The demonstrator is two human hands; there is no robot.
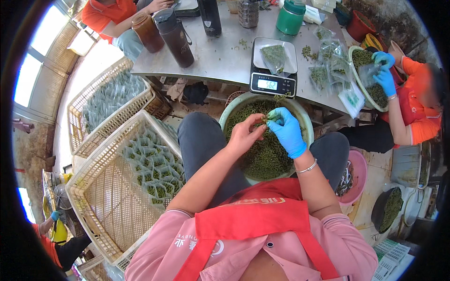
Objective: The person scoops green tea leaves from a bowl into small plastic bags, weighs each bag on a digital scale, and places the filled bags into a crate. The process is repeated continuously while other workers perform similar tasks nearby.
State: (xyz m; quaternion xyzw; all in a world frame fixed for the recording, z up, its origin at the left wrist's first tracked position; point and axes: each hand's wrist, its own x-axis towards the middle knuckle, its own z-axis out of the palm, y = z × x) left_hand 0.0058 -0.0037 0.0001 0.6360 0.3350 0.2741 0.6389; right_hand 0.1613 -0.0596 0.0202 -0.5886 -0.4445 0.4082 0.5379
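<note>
Over a pale green basin (308, 132) between my knees, my bare left hand (248, 132) and my right hand (287, 131) in a blue glove meet fingertip to fingertip. Both are closed in a pinch on a small sprig of green berries (268, 118), mostly covered by the fingers. Loose green berries (265, 161), like green peppercorns, fill the basin. Just beyond it, on the metal table (215, 58), stands a digital scale (255, 77) with a lit display. A clear bag of green berries (275, 56) lies on its plate.
Left of me, a large crate (101, 196) holds rows of filled bags; another crate (75, 105) stands behind. Bottles (174, 40) and a green jar (290, 18) occupy the table. At right, a blue-gloved co-worker (417, 103) handles a bag over a bowl (352, 70). A pink basin (358, 175) sits nearby.
</note>
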